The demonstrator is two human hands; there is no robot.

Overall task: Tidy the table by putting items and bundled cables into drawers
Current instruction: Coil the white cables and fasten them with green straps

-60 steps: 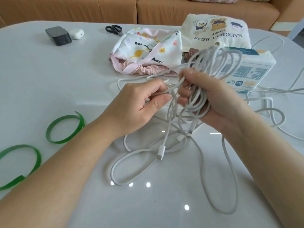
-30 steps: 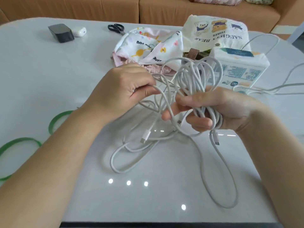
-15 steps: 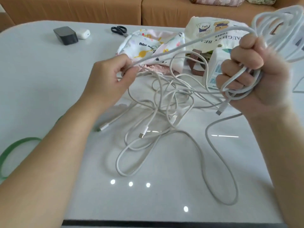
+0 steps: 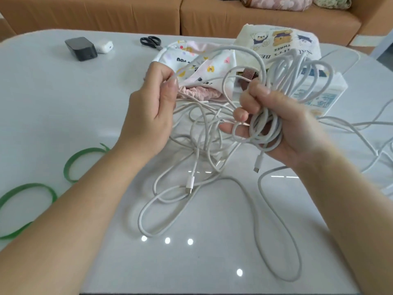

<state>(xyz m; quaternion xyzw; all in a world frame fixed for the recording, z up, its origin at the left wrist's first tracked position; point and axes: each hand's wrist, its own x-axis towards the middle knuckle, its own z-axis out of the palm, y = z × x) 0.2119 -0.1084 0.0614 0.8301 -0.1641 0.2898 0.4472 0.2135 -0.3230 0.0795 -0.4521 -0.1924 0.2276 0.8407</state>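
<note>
A white worktop [image 4: 53,107] is carrying a loose tangle of white cables [image 4: 197,145] at its middle. Above it, the right hand [image 4: 285,124] is curling its grip around a gathered coil [image 4: 263,126]; the left hand [image 4: 153,109] is pinching one strand [image 4: 230,47].

**Table layout, far to near**

A sofa [image 4: 106,15] stands behind the table [image 4: 42,103]. At the far left a power adapter [image 4: 80,48] is set, an earbud case [image 4: 104,46] just right of it, scissors [image 4: 150,41] further right. Behind the middle a printed cloth [image 4: 204,67] is heaped. Right of it a bear-print bag [image 4: 276,43] lies, with a tissue pack [image 4: 319,96] in front. What may be a watch strap [image 4: 248,73] is wedged between cloth and pack. Before the cloth loose cable [image 4: 191,199] is sprawled. Above it a coil [image 4: 297,71] is held in the right hand [image 4: 287,128], one strand pinched by the left hand [image 4: 153,111]. Two looped straps [image 4: 85,162] lie near left.
</note>
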